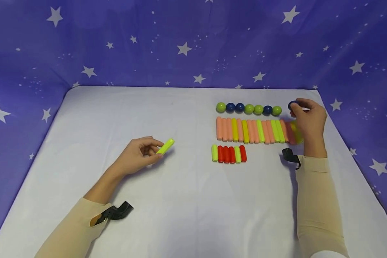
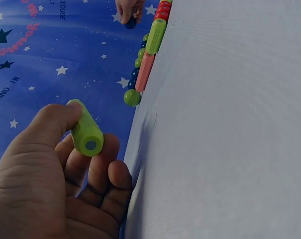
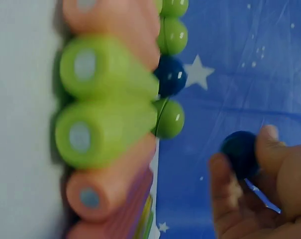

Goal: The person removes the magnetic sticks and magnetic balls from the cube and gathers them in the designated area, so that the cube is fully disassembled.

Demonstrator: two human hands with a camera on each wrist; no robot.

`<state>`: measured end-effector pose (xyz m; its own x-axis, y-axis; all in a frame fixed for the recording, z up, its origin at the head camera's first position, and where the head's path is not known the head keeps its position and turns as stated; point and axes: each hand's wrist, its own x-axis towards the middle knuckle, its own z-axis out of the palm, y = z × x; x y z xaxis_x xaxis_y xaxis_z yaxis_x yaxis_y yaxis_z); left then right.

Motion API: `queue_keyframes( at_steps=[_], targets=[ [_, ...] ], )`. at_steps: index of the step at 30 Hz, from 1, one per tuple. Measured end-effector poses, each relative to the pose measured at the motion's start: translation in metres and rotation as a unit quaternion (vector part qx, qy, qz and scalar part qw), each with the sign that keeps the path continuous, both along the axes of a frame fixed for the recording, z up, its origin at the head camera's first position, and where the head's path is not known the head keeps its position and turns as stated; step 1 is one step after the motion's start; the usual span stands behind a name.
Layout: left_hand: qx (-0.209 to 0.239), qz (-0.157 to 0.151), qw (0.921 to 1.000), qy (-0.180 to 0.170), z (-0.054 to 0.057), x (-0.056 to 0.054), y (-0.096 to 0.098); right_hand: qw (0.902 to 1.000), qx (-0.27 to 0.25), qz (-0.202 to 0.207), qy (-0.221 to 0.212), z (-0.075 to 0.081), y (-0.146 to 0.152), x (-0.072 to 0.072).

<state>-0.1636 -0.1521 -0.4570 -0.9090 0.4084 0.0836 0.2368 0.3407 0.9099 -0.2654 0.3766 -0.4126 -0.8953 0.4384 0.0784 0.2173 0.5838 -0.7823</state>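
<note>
A yellow-green magnetic rod (image 1: 166,146) is pinched between the thumb and fingers of my left hand (image 1: 138,154), above the left-middle of the table; its grey end disc shows in the left wrist view. At the far right, my right hand (image 1: 310,117) pinches a dark blue ball (image 3: 239,154) just past the right end of a row of green and blue balls (image 1: 249,109). Below that row lies a long line of pink, yellow and green rods (image 1: 252,131), its right end partly behind my right hand. A shorter row of red and green rods (image 1: 226,154) sits nearer.
The white cloth-covered table (image 1: 187,208) runs up to a blue star-patterned backdrop (image 1: 167,43) at the back and both sides. Black wrist camera mounts (image 1: 119,211) stick out from the sleeves.
</note>
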Motion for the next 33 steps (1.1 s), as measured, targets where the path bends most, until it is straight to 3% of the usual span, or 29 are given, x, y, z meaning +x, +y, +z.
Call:
queue_keyframes(
  at_steps=[6,11,18,27,33],
  targets=[
    [-0.001,-0.002,1.0000,0.004,0.023,0.013,0.004,0.9917,0.097,0.006,-0.085,-0.001,0.008,-0.010],
    [0.006,-0.008,1.0000,0.001,0.026,0.017,0.003,0.9836,0.140,0.037,-0.108,-0.003,0.005,-0.018],
    [0.012,-0.010,0.9999,0.006,0.022,0.016,0.001,0.9803,0.119,0.039,-0.153,-0.009,0.000,-0.028],
    [0.008,-0.016,0.9997,-0.016,0.022,0.013,0.008,0.9775,0.134,0.041,-0.158,-0.006,0.009,-0.022],
    [-0.033,0.007,0.9992,-0.021,0.012,0.004,0.013,0.9822,0.167,0.055,-0.065,0.027,-0.007,-0.005]
  ],
)
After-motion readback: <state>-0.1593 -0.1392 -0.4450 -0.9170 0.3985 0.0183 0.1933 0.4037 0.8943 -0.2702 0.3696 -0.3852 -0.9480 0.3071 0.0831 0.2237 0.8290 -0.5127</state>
